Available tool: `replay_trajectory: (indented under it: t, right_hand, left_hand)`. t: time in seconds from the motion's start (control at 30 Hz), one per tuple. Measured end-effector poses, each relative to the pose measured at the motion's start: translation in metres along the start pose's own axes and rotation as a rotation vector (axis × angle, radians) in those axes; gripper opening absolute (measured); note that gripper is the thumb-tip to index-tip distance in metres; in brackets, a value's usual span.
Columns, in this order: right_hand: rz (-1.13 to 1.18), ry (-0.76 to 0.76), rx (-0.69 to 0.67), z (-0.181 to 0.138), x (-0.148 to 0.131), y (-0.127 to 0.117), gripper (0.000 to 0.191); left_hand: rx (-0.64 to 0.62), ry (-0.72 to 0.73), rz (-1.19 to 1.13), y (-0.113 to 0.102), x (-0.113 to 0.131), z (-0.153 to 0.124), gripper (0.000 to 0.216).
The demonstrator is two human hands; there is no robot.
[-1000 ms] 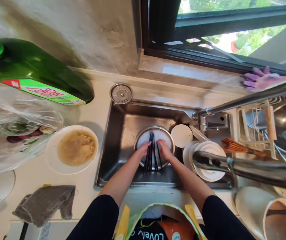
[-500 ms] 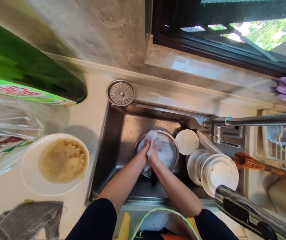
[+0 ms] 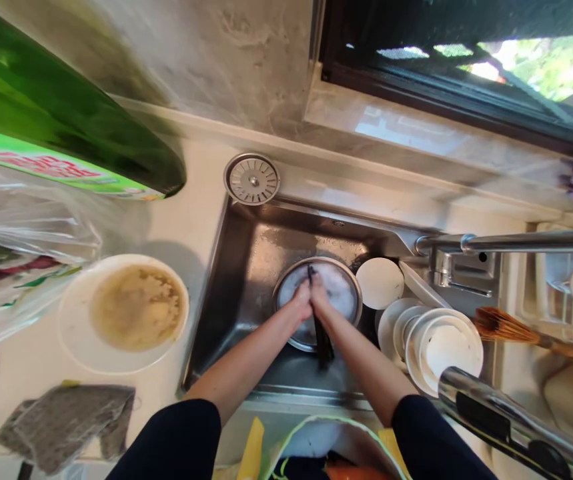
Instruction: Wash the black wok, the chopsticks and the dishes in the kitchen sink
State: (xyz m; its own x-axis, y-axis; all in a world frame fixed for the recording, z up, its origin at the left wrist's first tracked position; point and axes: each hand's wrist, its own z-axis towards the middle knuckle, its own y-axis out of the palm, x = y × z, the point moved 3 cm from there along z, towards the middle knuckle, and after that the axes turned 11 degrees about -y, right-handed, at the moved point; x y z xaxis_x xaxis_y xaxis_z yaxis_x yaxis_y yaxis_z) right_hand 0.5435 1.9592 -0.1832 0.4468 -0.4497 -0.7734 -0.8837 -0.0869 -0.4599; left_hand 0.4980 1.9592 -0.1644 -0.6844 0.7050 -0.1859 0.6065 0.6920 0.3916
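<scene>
- The bundle of black chopsticks is between the two hands, over the metal basin in the sink; its tips show just past the fingers at 12 o'clock, and its other ends reach beyond the basin's rim towards 6 o'clock, blurred there.
- Left hand: its grip is closed about the bundle from the 9 o'clock side.
- Right hand: its grip is wrapped against the bundle from the 3 o'clock side, close against the left.
- White suds cover the water in the basin.
- From the basin, a round white dish lies just beside it, near 3 o'clock; stacked white bowls and plates stand between 3 and 4 o'clock.
- The tap is at 2 o'clock, a brown brush at 3.
- On the tabletop, the drain strainer sits at 11 o'clock, a green bottle at 10, a white bowl of cloudy liquid at 9, and a grey cloth at 8.
</scene>
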Motion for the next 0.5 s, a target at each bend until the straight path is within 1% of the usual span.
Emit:
replay_trajectory:
  t: [0.1, 0.17, 0.27, 0.33, 0.43, 0.5]
  right_hand:
    - [-0.035, 0.012, -0.015, 0.006, 0.009, 0.002, 0.051]
    - [-0.122, -0.031, -0.023, 0.016, 0.009, 0.005, 0.049]
    - [-0.261, -0.144, -0.027, 0.041, 0.001, 0.006, 0.043]
    - [-0.289, -0.232, -0.046, 0.059, -0.006, 0.001, 0.038]
    - [-0.364, -0.433, -0.169, 0.077, -0.012, -0.011, 0.031]
    - [-0.428, -0.514, -0.237, 0.081, -0.009, -0.019, 0.026]
  left_hand:
    - [-0.009, -0.04, 0.031, -0.001, 0.0, 0.006, 0.033]
    - [-0.012, -0.057, 0.049, 0.002, 0.007, 0.012, 0.034]
    - [-0.046, -0.036, 0.065, 0.012, 0.03, 0.022, 0.029]
    - [-0.049, -0.007, 0.076, 0.018, 0.049, 0.028, 0.026]
    - [-0.008, 0.049, 0.084, 0.023, 0.073, 0.04, 0.025]
    - [0.012, 0.101, 0.093, 0.023, 0.081, 0.049, 0.025]
